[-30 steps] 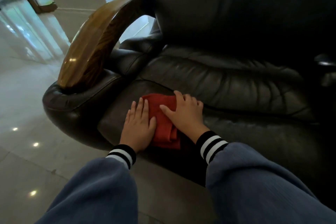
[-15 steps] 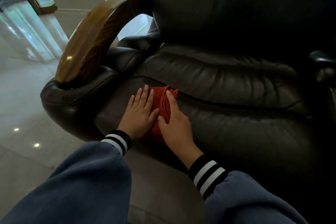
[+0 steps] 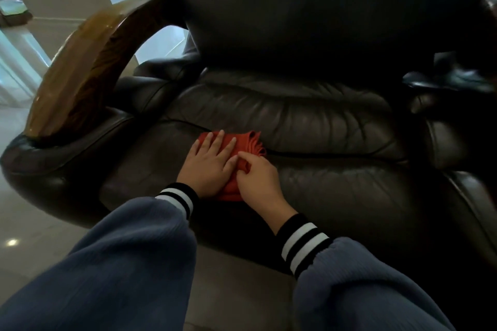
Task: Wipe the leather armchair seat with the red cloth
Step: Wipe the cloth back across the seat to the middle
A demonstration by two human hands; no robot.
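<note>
A folded red cloth (image 3: 251,142) lies on the dark leather armchair seat (image 3: 336,183), near the seam between the front and rear cushions. My left hand (image 3: 208,166) presses flat on the cloth with its fingers spread. Beside it, my right hand (image 3: 258,181) pinches the cloth's near right part between thumb and fingers. Most of the cloth is hidden under both hands; its folded edges show at the upper right.
A curved wooden armrest (image 3: 88,67) on a padded leather arm (image 3: 61,150) rises at the left. The tall backrest (image 3: 322,16) stands behind the seat. Another padded arm (image 3: 454,137) is at the right. Glossy pale floor tiles (image 3: 24,223) lie left and below.
Both hands and the cloth have slid rightward and back along the seat, toward the cushion seam. My right hand has changed from lying flat to pinching the cloth.
</note>
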